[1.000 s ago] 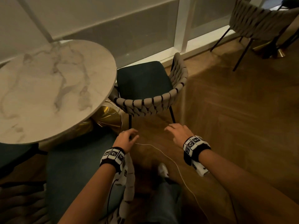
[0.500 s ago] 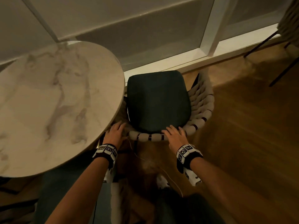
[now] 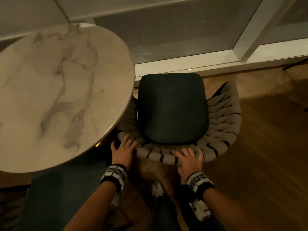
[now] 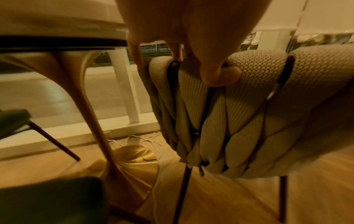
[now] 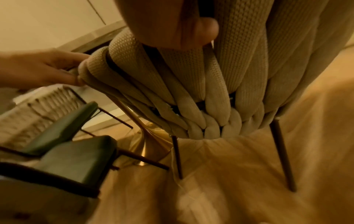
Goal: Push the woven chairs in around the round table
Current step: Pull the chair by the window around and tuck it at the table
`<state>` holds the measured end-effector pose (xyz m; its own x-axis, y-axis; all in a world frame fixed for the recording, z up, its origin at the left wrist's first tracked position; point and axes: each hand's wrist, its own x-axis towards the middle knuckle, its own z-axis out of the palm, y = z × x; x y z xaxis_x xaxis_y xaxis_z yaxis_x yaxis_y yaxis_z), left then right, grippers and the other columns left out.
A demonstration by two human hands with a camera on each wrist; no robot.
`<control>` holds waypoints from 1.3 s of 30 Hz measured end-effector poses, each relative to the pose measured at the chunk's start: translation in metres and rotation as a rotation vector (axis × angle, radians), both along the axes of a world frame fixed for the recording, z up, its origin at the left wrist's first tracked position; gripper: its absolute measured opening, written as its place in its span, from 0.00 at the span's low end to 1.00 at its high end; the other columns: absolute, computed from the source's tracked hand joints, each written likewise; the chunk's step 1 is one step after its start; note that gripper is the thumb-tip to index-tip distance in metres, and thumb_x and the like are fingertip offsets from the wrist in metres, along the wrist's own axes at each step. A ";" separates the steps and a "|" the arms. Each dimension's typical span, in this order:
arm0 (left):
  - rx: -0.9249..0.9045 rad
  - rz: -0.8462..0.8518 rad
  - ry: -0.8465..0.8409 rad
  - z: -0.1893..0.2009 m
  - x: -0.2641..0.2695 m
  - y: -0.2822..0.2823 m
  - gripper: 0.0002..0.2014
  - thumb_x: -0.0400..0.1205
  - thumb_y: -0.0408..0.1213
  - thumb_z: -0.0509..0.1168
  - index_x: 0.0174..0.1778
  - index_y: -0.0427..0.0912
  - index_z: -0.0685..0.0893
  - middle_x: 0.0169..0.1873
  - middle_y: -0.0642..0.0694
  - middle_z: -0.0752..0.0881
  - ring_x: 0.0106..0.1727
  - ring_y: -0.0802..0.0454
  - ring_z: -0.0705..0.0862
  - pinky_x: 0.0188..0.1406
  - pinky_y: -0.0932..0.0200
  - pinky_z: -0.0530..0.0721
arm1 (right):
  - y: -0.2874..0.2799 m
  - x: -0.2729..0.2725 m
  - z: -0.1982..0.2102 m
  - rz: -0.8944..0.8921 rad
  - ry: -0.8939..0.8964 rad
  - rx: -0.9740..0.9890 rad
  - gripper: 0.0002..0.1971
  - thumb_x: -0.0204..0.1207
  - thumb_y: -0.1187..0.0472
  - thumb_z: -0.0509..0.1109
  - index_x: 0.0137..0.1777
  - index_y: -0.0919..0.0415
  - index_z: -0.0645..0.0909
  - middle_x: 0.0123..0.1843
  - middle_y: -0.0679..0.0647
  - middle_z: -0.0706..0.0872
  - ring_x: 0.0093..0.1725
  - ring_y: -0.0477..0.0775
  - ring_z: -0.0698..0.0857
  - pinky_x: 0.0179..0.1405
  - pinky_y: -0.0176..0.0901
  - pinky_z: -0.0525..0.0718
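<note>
A woven chair with a beige braided backrest and a dark green seat cushion stands right of the round marble table. Its left arm lies under the table's edge. My left hand grips the backrest rim at its left end, beside the table. My right hand grips the rim further right. In the left wrist view my left hand has its fingers over the top of the woven back and its thumb behind. The right wrist view shows my right hand clasping the weave the same way.
A second chair with a green seat sits tucked under the table at the lower left. The table's gold pedestal base stands close to the chair legs, with a white cable on the floor. A white window sill runs behind; wooden floor lies to the right.
Both hands came forward from mid-air onto the chair's backrest rim and took hold. The chair now sits closer below me, beside the table edge.
</note>
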<state>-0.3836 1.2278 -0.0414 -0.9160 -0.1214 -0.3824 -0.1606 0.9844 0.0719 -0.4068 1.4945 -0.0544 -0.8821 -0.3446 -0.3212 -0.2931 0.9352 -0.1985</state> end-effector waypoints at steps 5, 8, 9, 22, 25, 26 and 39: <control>0.088 0.056 0.025 0.000 0.008 0.098 0.20 0.75 0.42 0.68 0.63 0.58 0.77 0.63 0.53 0.82 0.79 0.49 0.67 0.68 0.16 0.45 | 0.096 -0.054 0.016 0.106 -0.102 0.193 0.28 0.64 0.60 0.72 0.65 0.42 0.74 0.70 0.50 0.75 0.74 0.56 0.69 0.73 0.65 0.47; 0.146 -0.010 0.023 0.003 -0.006 0.152 0.21 0.70 0.57 0.69 0.57 0.57 0.79 0.53 0.55 0.86 0.70 0.48 0.77 0.67 0.20 0.47 | 0.143 -0.091 0.023 0.121 -0.121 0.309 0.25 0.66 0.62 0.68 0.63 0.40 0.73 0.71 0.46 0.73 0.74 0.53 0.65 0.73 0.64 0.52; 0.156 -0.076 0.045 0.003 -0.013 0.163 0.21 0.71 0.58 0.68 0.58 0.57 0.79 0.52 0.54 0.86 0.67 0.48 0.79 0.68 0.20 0.51 | 0.156 -0.103 0.023 0.126 -0.108 0.329 0.24 0.67 0.62 0.69 0.61 0.40 0.74 0.69 0.46 0.73 0.73 0.52 0.66 0.73 0.64 0.53; -0.228 -0.536 -0.147 0.020 -0.148 0.017 0.35 0.74 0.44 0.69 0.76 0.57 0.60 0.81 0.50 0.61 0.83 0.46 0.53 0.78 0.25 0.54 | 0.085 -0.049 0.016 0.031 -0.086 0.055 0.35 0.63 0.66 0.71 0.71 0.48 0.68 0.70 0.50 0.76 0.72 0.56 0.71 0.76 0.66 0.50; -0.269 -0.449 -0.179 0.017 -0.167 0.019 0.40 0.71 0.47 0.74 0.76 0.54 0.60 0.81 0.48 0.60 0.84 0.44 0.50 0.78 0.28 0.55 | 0.047 -0.038 0.004 -0.200 -0.038 -0.063 0.29 0.55 0.64 0.76 0.59 0.47 0.78 0.58 0.48 0.84 0.65 0.56 0.76 0.74 0.63 0.42; -0.273 -0.431 -0.191 0.016 -0.167 0.024 0.41 0.70 0.46 0.75 0.76 0.53 0.60 0.81 0.48 0.60 0.84 0.43 0.48 0.78 0.29 0.56 | 0.043 -0.039 0.001 -0.281 -0.002 -0.112 0.25 0.53 0.64 0.76 0.53 0.47 0.81 0.53 0.47 0.86 0.61 0.56 0.78 0.73 0.59 0.44; -0.091 -0.217 -0.101 0.008 -0.071 0.119 0.25 0.79 0.37 0.62 0.71 0.54 0.66 0.73 0.51 0.69 0.82 0.46 0.57 0.71 0.15 0.38 | 0.177 -0.064 -0.008 -0.108 -0.146 -0.056 0.18 0.49 0.66 0.71 0.40 0.49 0.81 0.46 0.46 0.86 0.60 0.57 0.78 0.72 0.57 0.46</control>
<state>-0.4548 1.3468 -0.0338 -0.8819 0.0359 -0.4700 0.0537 0.9983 -0.0245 -0.4711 1.6720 -0.0620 -0.8603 -0.2716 -0.4315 -0.1562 0.9460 -0.2840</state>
